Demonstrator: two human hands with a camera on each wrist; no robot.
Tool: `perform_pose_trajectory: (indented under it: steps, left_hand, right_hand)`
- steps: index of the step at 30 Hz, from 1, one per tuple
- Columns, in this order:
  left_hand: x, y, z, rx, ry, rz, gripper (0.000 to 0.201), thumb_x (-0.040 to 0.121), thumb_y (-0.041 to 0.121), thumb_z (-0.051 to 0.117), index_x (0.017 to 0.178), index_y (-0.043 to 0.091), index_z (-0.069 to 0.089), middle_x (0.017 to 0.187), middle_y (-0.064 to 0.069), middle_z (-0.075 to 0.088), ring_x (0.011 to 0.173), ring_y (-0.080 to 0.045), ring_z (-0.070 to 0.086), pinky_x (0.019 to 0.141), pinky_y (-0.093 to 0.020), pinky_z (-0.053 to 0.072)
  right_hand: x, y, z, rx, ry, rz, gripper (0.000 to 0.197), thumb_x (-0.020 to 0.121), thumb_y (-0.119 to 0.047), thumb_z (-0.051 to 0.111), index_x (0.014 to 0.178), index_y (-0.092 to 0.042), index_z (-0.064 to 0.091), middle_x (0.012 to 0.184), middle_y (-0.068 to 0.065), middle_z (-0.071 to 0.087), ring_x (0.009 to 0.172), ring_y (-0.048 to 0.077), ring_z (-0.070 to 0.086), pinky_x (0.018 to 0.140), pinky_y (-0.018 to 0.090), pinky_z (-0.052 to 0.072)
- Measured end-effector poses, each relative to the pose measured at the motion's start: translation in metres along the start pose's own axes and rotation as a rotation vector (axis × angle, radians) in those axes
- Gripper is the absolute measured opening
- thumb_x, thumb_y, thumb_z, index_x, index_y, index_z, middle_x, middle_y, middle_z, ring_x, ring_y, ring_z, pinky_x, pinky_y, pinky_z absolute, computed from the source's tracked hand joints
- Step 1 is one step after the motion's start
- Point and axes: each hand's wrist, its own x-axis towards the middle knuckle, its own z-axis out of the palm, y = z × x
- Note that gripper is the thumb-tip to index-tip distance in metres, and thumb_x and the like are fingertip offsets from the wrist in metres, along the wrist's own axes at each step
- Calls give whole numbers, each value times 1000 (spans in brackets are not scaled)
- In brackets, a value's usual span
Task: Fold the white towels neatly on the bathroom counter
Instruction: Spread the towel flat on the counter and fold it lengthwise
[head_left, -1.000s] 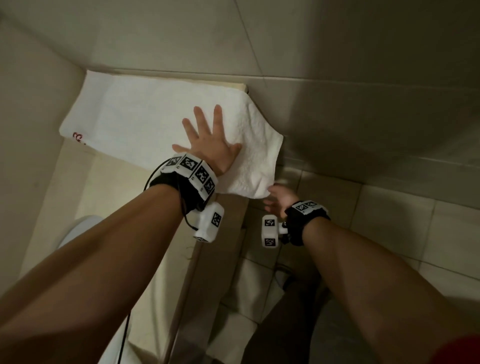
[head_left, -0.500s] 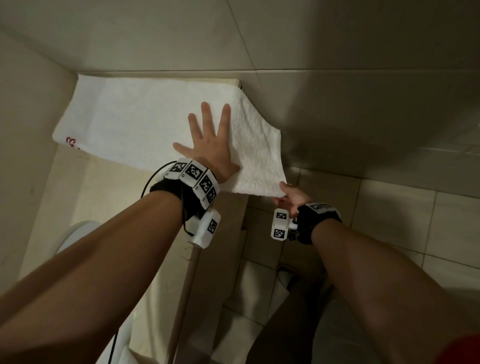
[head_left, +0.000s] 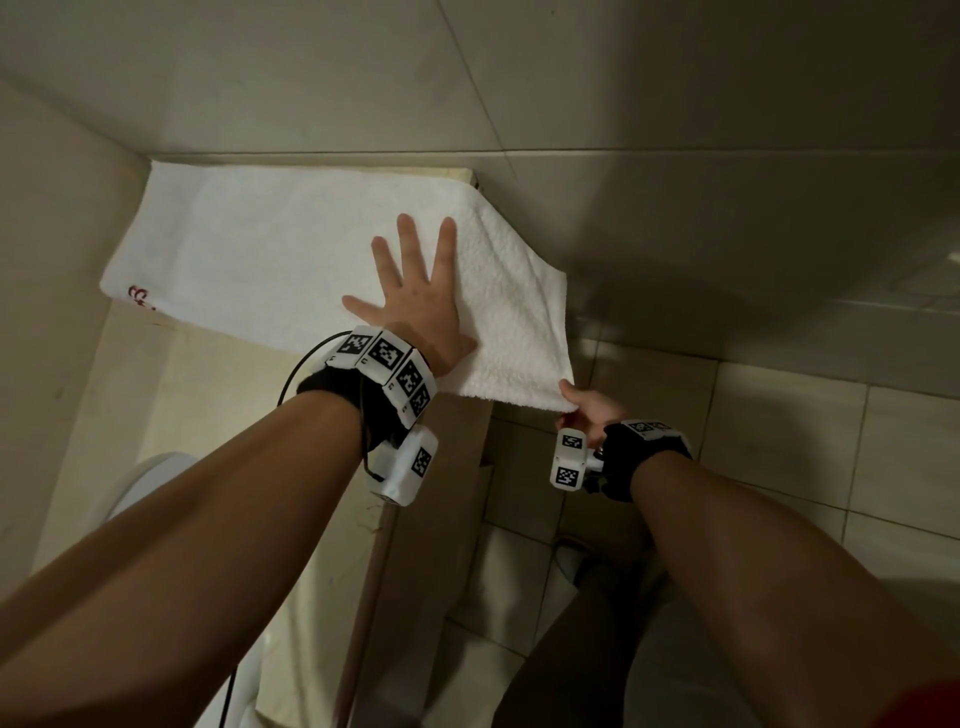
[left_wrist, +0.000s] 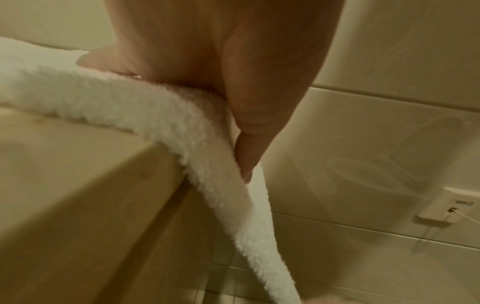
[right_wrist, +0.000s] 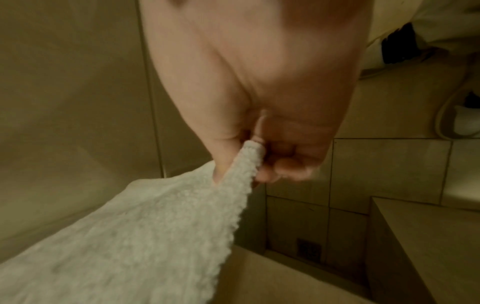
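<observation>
A white towel (head_left: 270, 260) with a small red mark at its left corner lies spread on the beige counter (head_left: 218, 415), its right end hanging off the counter's edge. My left hand (head_left: 415, 296) presses flat on the towel with fingers spread, near the edge. My right hand (head_left: 584, 408) pinches the towel's hanging near-right corner beyond the counter. In the left wrist view the palm (left_wrist: 207, 51) rests on the towel (left_wrist: 130, 107) where it bends over the edge. In the right wrist view thumb and curled fingers (right_wrist: 272, 160) pinch the towel corner (right_wrist: 249, 156).
Tiled walls close in behind and on the left of the counter. To the right lies the tiled floor (head_left: 779, 441) well below counter level. A white rounded basin rim (head_left: 135, 483) shows at the near left of the counter.
My right hand rose from below the towel's hanging end and took hold of its near-right corner. The left hand stayed flat on the towel, shifting slightly.
</observation>
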Motion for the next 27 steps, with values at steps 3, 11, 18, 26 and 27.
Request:
perform_pose_trajectory:
  steps: [3, 11, 18, 26, 27]
  left_hand:
    - [0, 0, 0, 5, 1, 0, 129, 75, 47, 76, 143, 37, -33, 154, -4, -36, 145, -35, -22, 102, -78, 17]
    - [0, 0, 1, -2, 11, 9, 126, 78, 46, 74, 143, 37, -34, 154, -4, -36, 145, -36, -23, 102, -78, 17]
    - [-3, 0, -2, -15, 13, 15, 122, 80, 49, 71, 144, 37, -32, 155, -5, -33, 145, -36, -21, 103, -77, 16]
    - [-4, -15, -12, -117, 2, 106, 93, 88, 63, 48, 149, 40, -18, 159, -1, -25, 147, -33, -17, 104, -75, 17]
    - [-4, -17, -14, -139, 11, 109, 88, 89, 67, 42, 150, 40, -15, 160, 1, -22, 147, -32, -15, 105, -73, 17]
  right_hand:
    - [3, -2, 8, -137, 23, -25, 33, 89, -34, 67, 114, -13, 59, 94, 8, 62, 77, 23, 61, 58, 33, 50]
    - [13, -14, 21, -346, 27, -150, 43, 87, -23, 67, 126, -10, 56, 111, 11, 67, 99, 26, 64, 89, 42, 53]
    - [-13, -40, 49, -356, 11, -247, 41, 91, -16, 61, 131, -17, 53, 118, 8, 62, 95, 20, 58, 69, 30, 46]
    - [-38, -73, 79, -345, -82, -354, 58, 93, -13, 57, 146, -23, 34, 127, 4, 50, 113, 20, 51, 91, 35, 46]
    - [-45, -79, 84, -360, -102, -372, 59, 94, -12, 56, 147, -23, 32, 132, 4, 48, 120, 22, 49, 97, 38, 44]
